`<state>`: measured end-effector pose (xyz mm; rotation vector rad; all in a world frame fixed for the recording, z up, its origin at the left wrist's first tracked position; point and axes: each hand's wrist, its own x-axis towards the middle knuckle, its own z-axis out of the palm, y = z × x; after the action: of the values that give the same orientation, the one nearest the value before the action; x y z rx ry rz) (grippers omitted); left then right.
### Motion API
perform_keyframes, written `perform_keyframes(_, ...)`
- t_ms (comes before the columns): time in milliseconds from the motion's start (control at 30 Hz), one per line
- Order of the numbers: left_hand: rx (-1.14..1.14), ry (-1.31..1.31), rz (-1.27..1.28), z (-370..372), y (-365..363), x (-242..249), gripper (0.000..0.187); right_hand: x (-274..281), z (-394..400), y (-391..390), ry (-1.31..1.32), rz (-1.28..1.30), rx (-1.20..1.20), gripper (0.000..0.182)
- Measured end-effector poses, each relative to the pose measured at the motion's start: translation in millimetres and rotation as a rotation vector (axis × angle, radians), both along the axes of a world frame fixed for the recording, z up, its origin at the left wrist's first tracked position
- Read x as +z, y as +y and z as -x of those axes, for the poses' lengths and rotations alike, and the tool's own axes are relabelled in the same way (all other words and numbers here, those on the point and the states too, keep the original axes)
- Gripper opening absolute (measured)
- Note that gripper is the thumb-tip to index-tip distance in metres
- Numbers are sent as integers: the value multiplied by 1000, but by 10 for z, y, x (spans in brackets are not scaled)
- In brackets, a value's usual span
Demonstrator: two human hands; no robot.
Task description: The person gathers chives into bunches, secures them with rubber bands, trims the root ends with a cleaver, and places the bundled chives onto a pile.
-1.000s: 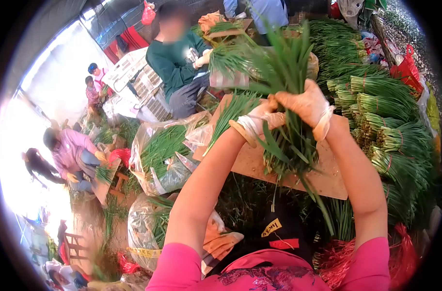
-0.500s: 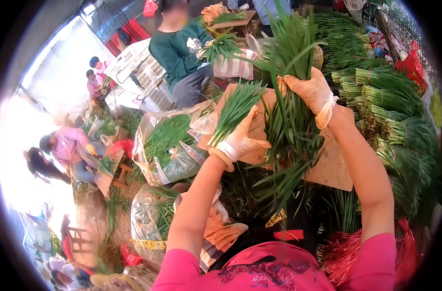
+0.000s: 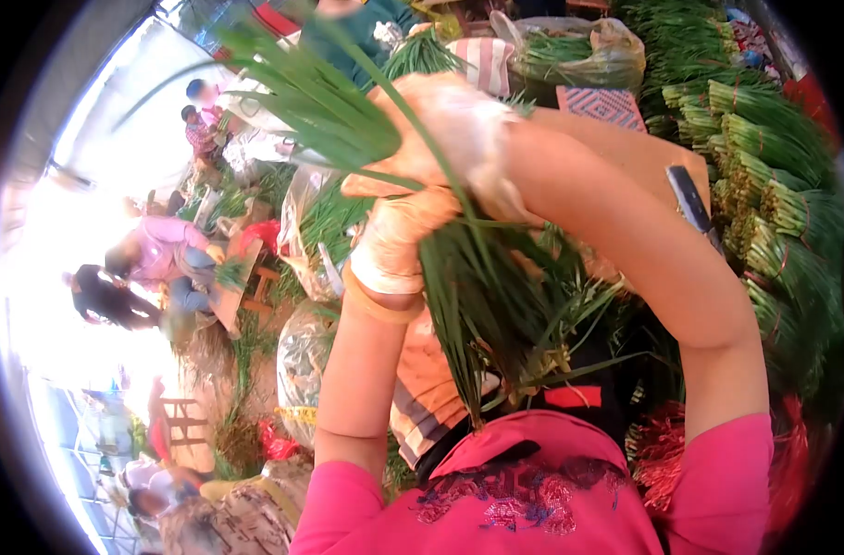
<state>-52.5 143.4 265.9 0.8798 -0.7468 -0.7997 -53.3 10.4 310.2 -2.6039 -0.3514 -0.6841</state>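
Note:
A bunch of long garlic chives (image 3: pixel 320 111) is held up in front of my chest, its blades blurred at the top left. My right hand (image 3: pixel 431 129), in a pale thin glove, is closed round the bunch. Just below it my left hand (image 3: pixel 394 240), gloved too, has its fingers wrapped at the same bunch, the two hands touching. Loose dark blades (image 3: pixel 496 305) hang below my hands toward my lap. Behind my right forearm lies a brown board (image 3: pixel 658 171), with a dark-handled knife (image 3: pixel 688 199) on its right edge.
Tied chive bundles (image 3: pixel 764 185) are stacked along the right. Red ties (image 3: pixel 658 462) hang by my right side. Plastic bags of chives (image 3: pixel 575 60) stand beyond the board. A co-worker in green (image 3: pixel 362 42) sits ahead; another in pink (image 3: pixel 163 250) works at the left.
My right hand has swung left and down with the chives, tilting their tops leftward. My left hand has closed in from beside the board. The knife now shows; the small bunch on the board no longer does.

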Motion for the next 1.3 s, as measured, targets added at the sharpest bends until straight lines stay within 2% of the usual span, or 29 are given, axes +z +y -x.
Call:
perform_keyframes(33, 102, 149, -116, -18, 174, -127, 67, 99, 167, 105, 215, -142, -5, 64)
perform_keyframes(67, 154, 256, -159, -27, 362, -250, 57, -115, -9, 184, 458, -458, 153, 63)
perform_keyframes(100, 254, 221, -131, -59, 579, -396, 48, -642, -312, 236, 409, -672, 526, 61)
perform_keyframes(167, 449, 219, -39, 32, 1016, -501, 32, -1344, -492, 497, 481, -682, 822, 59)
perform_keyframes(233, 687, 277, 69, 118, 1490, -601, 22, -2106, -40, 920, 653, -553, 696, 63)
perform_keyframes(267, 842, 300, 115, 85, 1769, -739, 19, -2575, 275, 1023, 700, -618, 662, 65)
perform_keyframes(333, 1145, 428, -19, 129, 2244, -955, 22, -2631, 824, 1007, 904, -479, 416, 67)
perform_keyframes(367, 1308, 487, -89, 157, 2588, -1103, 24, -2983, 906, 1079, 1060, -413, 476, 67)
perform_keyframes(400, 1139, 434, -26, 116, 3254, -1578, 26, -2971, 996, 1092, 1328, -183, 358, 58)
perform_keyframes(433, 1309, 494, -38, 133, 3609, -1924, 27, -3695, 1084, 1042, 1029, 342, 568, 44)
perform_keyframes(467, 1468, 557, -44, 191, 3856, -2086, 28, -3740, 1111, 975, 1205, 250, 308, 30)
perform_keyframes(500, 1478, 624, -17, 319, 3910, -2084, 33, -4497, 1131, 706, 855, 201, 382, 24)
perform_keyframes(533, 1486, 688, 17, 457, 3901, -2103, 38, -4242, 1061, 425, 784, 188, 366, 24)
perform_keyframes(567, 1477, 764, 82, 589, 3944, -2138, 41, -4255, 1047, 335, 925, -263, 104, 17)
perform_keyframes(600, 1557, 762, 23, 669, 3925, -2163, 44, -4265, 1031, 248, 814, -1229, -142, 14)
perform_keyframes(633, 1519, 730, 60, 740, 3991, -2272, 45, -4275, 1012, 159, 455, -1729, -324, 18)
perform_keyframes(667, 1472, 697, 93, 784, 4054, -2373, 46, -4040, 927, 284, 449, -1786, -227, 17)
perform_keyframes(733, 1459, 715, 148, 795, 4012, -2356, 45, -3330, 898, 722, 669, -1442, 37, 21)
perform_keyframes(800, 1456, 705, 157, 759, 3899, -2261, 45, -2876, 907, 1243, 632, -777, 158, 29)
perform_keyframes(867, 1468, 669, 115, 730, 3731, -2087, 44, -2526, 939, 1789, 397, -573, 310, 37)
perform_keyframes(900, 1357, 652, 174, 716, 3657, -1992, 41, -2412, 880, 2037, 458, -451, 383, 38)
perform_keyframes(1000, 1329, 559, 121, 697, 3866, -2089, 39, -2576, 694, 2260, 588, -307, 491, 36)
perform_keyframes(1033, 1469, 604, 57, 675, 3730, -1951, 36, -2759, 608, 2270, 629, -294, 508, 34)
perform_keyframes(1067, 1494, 629, 87, 687, 3773, -2005, 36, -3146, 540, 2108, -22, -136, 554, 26)
perform_keyframes(1100, 1520, 653, 121, 696, 3851, -2103, 36, -2995, 513, 1838, 47, -108, 493, 24)
perform_keyframes(1167, 1581, 696, 149, 754, 3825, -2147, 35, -3124, 468, 1378, 592, -596, 266, 19)
perform_keyframes(1200, 1537, 736, 156, 752, 3888, -2238, 38, -3251, 485, 1255, 692, -1174, 39, 21)
perform_keyframes(1267, 1461, 793, 197, 718, 3791, -2145, 42, -3576, 422, 836, 160, -943, 5, 21)
perform_keyframes(1300, 1502, 783, 160, 690, 3853, -2237, 44, -3108, 456, 906, 488, -1653, -258, 23)
